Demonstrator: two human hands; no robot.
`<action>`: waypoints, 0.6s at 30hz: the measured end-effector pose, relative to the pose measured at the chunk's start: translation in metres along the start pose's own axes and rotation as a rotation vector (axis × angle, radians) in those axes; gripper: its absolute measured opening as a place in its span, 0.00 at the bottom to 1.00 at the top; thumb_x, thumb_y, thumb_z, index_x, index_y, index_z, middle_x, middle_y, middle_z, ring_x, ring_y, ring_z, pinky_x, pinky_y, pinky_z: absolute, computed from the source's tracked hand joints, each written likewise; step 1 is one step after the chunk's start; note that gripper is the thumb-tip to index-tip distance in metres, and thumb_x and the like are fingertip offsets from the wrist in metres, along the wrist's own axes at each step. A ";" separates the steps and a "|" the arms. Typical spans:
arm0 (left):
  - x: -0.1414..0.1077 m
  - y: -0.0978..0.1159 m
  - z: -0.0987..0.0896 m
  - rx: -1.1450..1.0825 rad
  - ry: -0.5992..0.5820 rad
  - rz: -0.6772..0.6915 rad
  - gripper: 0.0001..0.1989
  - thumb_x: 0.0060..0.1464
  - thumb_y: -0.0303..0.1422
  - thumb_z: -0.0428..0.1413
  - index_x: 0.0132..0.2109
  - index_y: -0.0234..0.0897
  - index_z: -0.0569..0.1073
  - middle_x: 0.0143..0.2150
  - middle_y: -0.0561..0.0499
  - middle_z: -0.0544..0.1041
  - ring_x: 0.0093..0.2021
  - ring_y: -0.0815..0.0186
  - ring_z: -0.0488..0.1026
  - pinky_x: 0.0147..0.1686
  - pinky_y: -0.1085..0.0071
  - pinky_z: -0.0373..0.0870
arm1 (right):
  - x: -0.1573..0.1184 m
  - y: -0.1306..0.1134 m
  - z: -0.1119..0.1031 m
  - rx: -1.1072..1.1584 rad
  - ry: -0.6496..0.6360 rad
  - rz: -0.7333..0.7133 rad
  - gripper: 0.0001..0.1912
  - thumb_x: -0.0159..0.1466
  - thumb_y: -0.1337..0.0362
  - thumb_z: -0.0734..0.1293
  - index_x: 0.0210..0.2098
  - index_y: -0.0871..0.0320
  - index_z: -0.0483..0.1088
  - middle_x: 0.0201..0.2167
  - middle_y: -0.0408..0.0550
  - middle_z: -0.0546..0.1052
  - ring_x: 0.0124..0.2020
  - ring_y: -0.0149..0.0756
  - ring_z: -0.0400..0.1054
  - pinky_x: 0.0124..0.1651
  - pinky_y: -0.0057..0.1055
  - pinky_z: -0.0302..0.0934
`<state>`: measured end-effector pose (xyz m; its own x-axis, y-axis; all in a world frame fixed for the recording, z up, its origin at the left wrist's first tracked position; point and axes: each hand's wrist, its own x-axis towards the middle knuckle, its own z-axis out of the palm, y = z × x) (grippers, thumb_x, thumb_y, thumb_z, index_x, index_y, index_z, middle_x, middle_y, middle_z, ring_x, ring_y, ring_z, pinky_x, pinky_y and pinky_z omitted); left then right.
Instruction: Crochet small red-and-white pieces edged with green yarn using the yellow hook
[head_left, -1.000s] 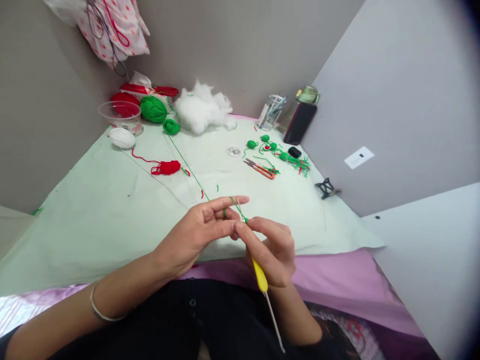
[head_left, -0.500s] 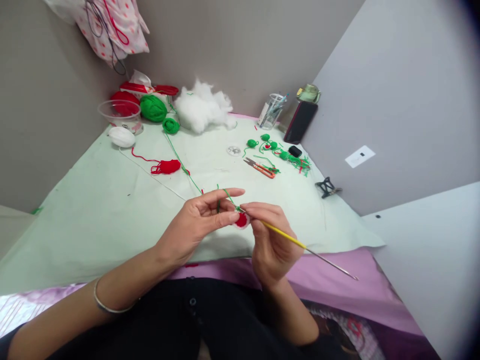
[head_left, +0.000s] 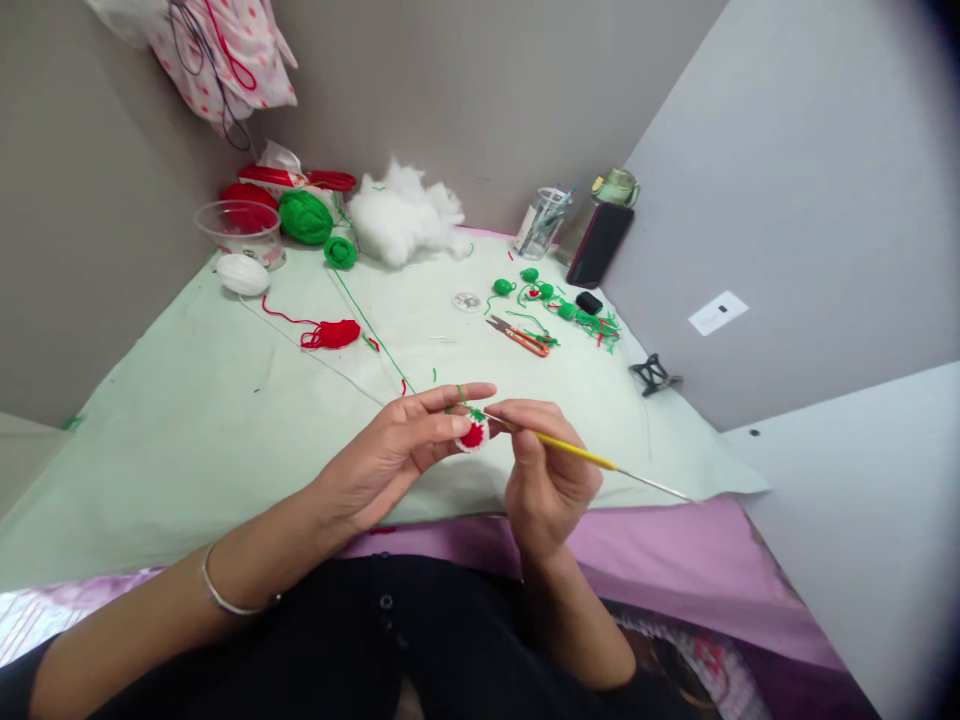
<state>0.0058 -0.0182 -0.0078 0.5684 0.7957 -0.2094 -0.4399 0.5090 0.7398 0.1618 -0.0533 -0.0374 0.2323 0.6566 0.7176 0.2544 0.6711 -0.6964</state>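
Note:
Between the thumb and fingers of my left hand is a small round crochet piece, red in the middle with a white rim and green stitches along its top. Green yarn runs from the table up to this hand and loops over its raised index finger. My right hand is closed around a crochet hook with a yellow grip and metal ends. The hook's working tip meets the green stitches at the top of the piece; whether it sits inside a stitch I cannot tell.
A red yarn bundle and a white yarn ball lie left. Behind are green yarn, a plastic tub and white stuffing. To the right are thread snips, green crocheted balls, a cup and a phone.
The crochet piece has shifted slightly left and turned, showing more of its green top. The hook's rear end has swung up to a flatter angle. My left thumb has moved a little left.

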 end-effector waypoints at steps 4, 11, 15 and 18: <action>-0.002 0.007 -0.006 0.066 0.007 0.010 0.15 0.54 0.30 0.67 0.49 0.39 0.85 0.40 0.50 0.81 0.37 0.71 0.73 0.43 0.75 0.70 | 0.004 0.001 -0.005 0.219 0.031 0.160 0.08 0.71 0.66 0.66 0.43 0.53 0.79 0.37 0.46 0.81 0.31 0.32 0.76 0.34 0.33 0.73; -0.005 0.007 -0.002 0.162 -0.015 0.085 0.14 0.53 0.29 0.68 0.48 0.43 0.86 0.36 0.53 0.77 0.37 0.69 0.73 0.45 0.71 0.70 | 0.008 0.003 -0.006 0.310 -0.019 0.233 0.07 0.72 0.62 0.66 0.40 0.53 0.78 0.32 0.45 0.80 0.28 0.31 0.74 0.30 0.30 0.71; -0.004 0.002 0.000 0.199 -0.052 0.131 0.20 0.53 0.28 0.70 0.53 0.47 0.84 0.33 0.56 0.74 0.36 0.71 0.72 0.44 0.73 0.68 | 0.003 -0.001 -0.003 0.113 -0.086 0.119 0.08 0.72 0.64 0.66 0.43 0.51 0.79 0.39 0.47 0.83 0.42 0.38 0.78 0.43 0.37 0.74; -0.003 0.002 -0.002 0.233 -0.039 0.145 0.19 0.52 0.30 0.71 0.52 0.47 0.84 0.33 0.57 0.73 0.34 0.73 0.70 0.41 0.74 0.68 | 0.002 -0.002 -0.004 0.212 -0.057 0.200 0.08 0.72 0.64 0.66 0.44 0.49 0.79 0.39 0.45 0.83 0.36 0.34 0.76 0.39 0.34 0.72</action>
<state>0.0016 -0.0186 -0.0072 0.5395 0.8392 -0.0690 -0.3498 0.2979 0.8882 0.1653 -0.0545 -0.0343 0.2034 0.7971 0.5685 0.0061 0.5796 -0.8149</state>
